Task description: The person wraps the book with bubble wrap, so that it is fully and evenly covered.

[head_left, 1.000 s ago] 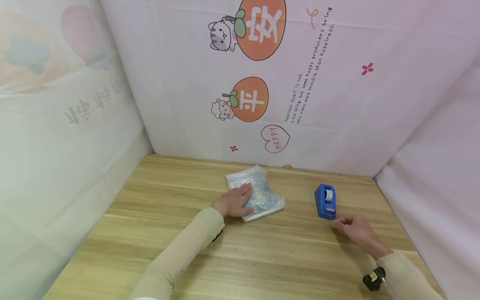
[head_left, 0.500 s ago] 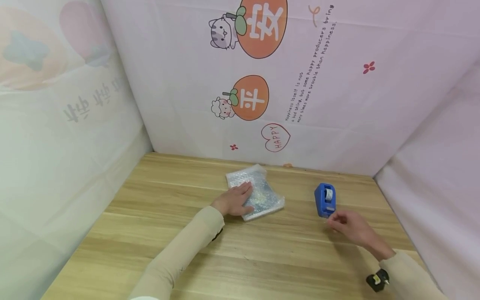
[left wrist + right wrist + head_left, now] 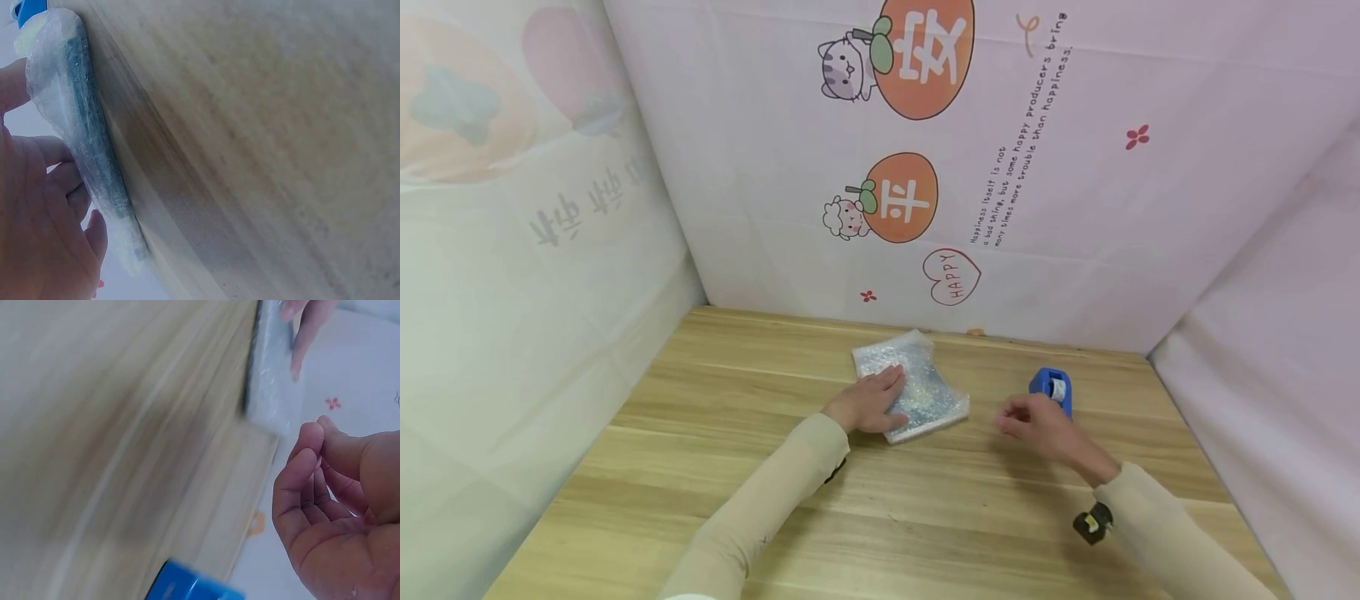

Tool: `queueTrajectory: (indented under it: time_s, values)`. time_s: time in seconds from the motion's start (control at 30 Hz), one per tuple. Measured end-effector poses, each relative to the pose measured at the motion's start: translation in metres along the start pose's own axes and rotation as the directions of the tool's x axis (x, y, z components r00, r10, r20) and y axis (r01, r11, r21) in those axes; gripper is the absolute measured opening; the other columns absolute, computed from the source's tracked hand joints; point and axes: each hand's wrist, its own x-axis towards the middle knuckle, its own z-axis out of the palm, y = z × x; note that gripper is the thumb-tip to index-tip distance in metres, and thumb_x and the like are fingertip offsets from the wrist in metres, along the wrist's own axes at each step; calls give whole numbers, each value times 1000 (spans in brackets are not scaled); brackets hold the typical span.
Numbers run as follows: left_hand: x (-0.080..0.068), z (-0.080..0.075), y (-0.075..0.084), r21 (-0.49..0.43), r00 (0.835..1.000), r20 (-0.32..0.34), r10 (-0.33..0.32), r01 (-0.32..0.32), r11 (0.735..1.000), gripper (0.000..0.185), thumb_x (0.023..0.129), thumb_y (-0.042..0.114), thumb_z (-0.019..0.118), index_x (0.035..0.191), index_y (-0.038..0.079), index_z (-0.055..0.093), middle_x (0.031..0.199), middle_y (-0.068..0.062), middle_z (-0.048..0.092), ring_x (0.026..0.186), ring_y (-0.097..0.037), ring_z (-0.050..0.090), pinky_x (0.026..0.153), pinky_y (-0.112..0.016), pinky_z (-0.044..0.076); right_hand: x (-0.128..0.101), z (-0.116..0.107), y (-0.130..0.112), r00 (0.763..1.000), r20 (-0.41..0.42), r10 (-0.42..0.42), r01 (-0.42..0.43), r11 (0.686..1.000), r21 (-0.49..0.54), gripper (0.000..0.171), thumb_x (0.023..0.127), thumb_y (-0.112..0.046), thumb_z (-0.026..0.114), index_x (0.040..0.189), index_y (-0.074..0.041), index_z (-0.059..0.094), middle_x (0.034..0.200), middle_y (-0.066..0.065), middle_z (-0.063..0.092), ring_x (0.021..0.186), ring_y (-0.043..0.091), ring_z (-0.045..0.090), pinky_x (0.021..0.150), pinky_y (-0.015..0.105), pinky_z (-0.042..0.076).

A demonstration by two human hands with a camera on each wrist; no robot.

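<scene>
A flat bubble-wrapped package (image 3: 928,392), bluish under its clear wrap, lies on the wooden table. My left hand (image 3: 868,402) rests on its left part with fingers extended; the left wrist view shows the package (image 3: 94,125) edge-on beside that hand (image 3: 37,206). To the right, my right hand (image 3: 1045,427) is above the table between the package and a blue tape dispenser (image 3: 1051,382), partly covering the dispenser. Thumb and fingertips of the right hand (image 3: 337,512) pinch a small piece of clear tape (image 3: 319,462), mostly hidden by the fingers.
Behind the wooden table (image 3: 880,533) hangs a white printed cloth (image 3: 1075,275). More cloth closes off the left and right sides. A black wrist camera (image 3: 1092,523) sits at the right sleeve.
My right hand has come away from the front of the tape dispenser and moved left toward the package, fingertips still pinched. The left hand and the package have stayed put.
</scene>
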Motion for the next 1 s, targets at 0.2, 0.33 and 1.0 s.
queueTrajectory:
  time_s: [0.2, 0.33, 1.0]
  values:
    - [-1, -1, 1, 3, 1000, -1, -4, 4, 1000, 83, 109, 53, 47, 169, 4, 16, 180, -11, 10, 167, -25, 11, 137, -43, 18, 23, 15, -19, 998, 10, -58, 58, 997, 44, 14, 104, -13, 67, 97, -2, 73, 86, 5, 70, 75, 9, 56, 64, 21, 49]
    - [0, -1, 1, 1, 1000, -2, -2, 2, 1000, 84, 108, 53, 48, 169, 4, 17, 180, -11, 12, 167, -25, 12, 137, -43, 18, 36, 24, -27, 996, 18, -84, 83, 996, 43, 15, 104, -12, 67, 96, -1, 73, 86, 12, 72, 73, 9, 58, 64, 21, 50]
    - [1, 0, 1, 14, 1000, 7, -14, 14, 1000, 83, 109, 51, 48, 169, 4, 17, 180, -11, 11, 167, -25, 11, 137, -44, 18, 91, 59, -51, 1000, 20, 18, -20, 997, 80, 15, 103, -10, 68, 95, 0, 76, 86, 6, 73, 76, 10, 64, 65, 20, 52]
